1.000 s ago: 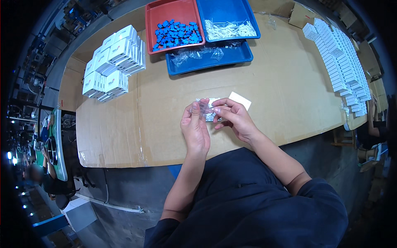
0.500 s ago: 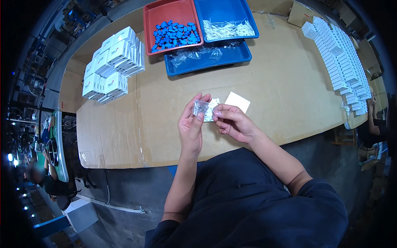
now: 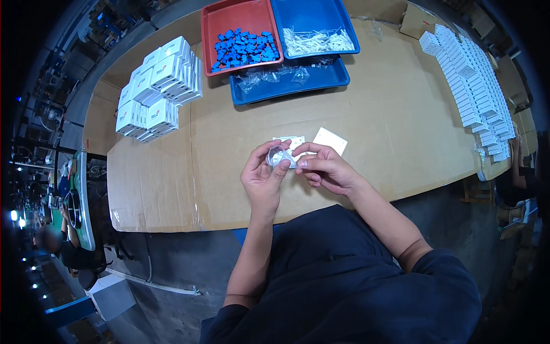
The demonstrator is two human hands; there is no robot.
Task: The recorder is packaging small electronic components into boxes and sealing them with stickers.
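Note:
Over the near middle of the cardboard-covered table, my two hands hold a small clear plastic bag (image 3: 276,156) between them. My left hand (image 3: 260,178) pinches it between thumb and fingers, and its mouth looks rounded open. My right hand (image 3: 327,170) is closed on the bag's right side with thumb and forefinger; whether anything sits in it is too small to tell. Just behind my fingers lies a white piece with small holes (image 3: 297,140), partly covered by the hands. A flat white square plate (image 3: 330,140) rests beside it on the right.
A red tray (image 3: 213,34) of blue parts and a blue tray (image 3: 349,23) of white plugs stand at the back. Under them is another blue tray (image 3: 290,98) with clear bags. White boxes (image 3: 166,71) are stacked left; more white boxes (image 3: 472,83) stand in rows right.
The clear bag has been spread from a crumpled shape to a rounded opening. My left hand has turned slightly, and my right fingers have shifted a little on the bag.

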